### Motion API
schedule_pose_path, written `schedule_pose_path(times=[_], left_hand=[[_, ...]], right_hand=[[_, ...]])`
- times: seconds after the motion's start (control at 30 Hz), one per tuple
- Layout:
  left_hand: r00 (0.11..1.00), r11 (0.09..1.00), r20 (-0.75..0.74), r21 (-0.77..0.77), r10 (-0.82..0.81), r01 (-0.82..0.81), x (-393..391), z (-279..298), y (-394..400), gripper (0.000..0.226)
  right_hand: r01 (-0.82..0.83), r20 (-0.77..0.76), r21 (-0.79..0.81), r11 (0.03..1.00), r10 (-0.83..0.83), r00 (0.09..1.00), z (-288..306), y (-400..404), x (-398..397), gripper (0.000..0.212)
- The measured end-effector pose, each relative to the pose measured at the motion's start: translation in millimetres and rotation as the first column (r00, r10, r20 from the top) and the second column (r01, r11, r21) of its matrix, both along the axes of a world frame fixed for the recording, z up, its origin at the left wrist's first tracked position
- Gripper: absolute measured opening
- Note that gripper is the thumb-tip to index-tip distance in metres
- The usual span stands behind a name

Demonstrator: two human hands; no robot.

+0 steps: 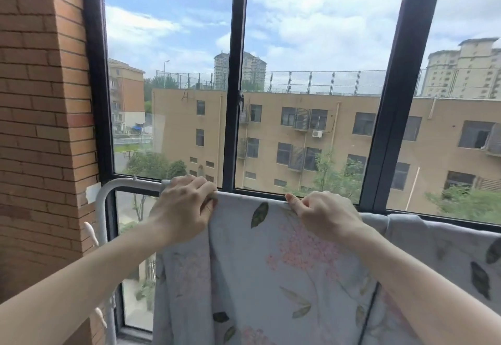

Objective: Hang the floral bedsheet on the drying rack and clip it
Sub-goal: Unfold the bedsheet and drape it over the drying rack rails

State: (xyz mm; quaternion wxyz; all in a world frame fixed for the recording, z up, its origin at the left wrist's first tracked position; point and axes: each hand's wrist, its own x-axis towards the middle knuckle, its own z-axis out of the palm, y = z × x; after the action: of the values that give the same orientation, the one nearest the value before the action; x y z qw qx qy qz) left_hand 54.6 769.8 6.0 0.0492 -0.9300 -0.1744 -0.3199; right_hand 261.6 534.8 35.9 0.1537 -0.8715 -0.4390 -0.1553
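Note:
The floral bedsheet (260, 268), pale blue-grey with pink blossoms and dark leaves, hangs over the top bar of the white drying rack (127, 183) in front of the window. My left hand (184, 203) curls over the bar at the sheet's left edge and grips the cloth there. Further right, my right hand (320, 213) pinches the sheet's top fold on the bar. The bar itself is hidden under the cloth right of my left hand. More of the sheet lies bunched along the bar at the far right (439, 239).
A brick wall (40, 127) stands close on the left. The black-framed window (235, 87) runs just behind the rack. White clothes pegs (91, 233) are clipped on the rack's left upright, a second one lower down (100, 317).

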Motion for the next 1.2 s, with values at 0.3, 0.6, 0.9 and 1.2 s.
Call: schedule_pose_path(times=[0.3,0.6,0.9,1.2], left_hand=[[0.913,0.959,0.297,-0.115,0.28,-0.257,-40.2,-6.3,5.2,0.024],[0.857,0.941,0.394,-0.192,0.333,-0.277,-60.7,111.2,48.5,0.012],[0.656,0.814,0.497,-0.458,0.568,-0.357,-33.8,226.2,102.9,0.023],[0.782,0.629,-0.221,-0.487,0.582,-0.606,4.2,132.9,125.8,0.052]], right_hand=[[0.016,0.015,-0.011,1.0,-0.016,1.0,0.4,0.5,-0.2,0.077],[0.064,-0.102,-0.16,0.985,-0.081,0.992,10.5,-6.8,6.7,0.081],[0.041,-0.37,-0.239,0.97,-0.13,0.92,22.3,-0.5,10.5,0.082],[0.002,-0.55,-0.156,0.988,-0.088,0.831,25.6,4.4,24.1,0.053]])
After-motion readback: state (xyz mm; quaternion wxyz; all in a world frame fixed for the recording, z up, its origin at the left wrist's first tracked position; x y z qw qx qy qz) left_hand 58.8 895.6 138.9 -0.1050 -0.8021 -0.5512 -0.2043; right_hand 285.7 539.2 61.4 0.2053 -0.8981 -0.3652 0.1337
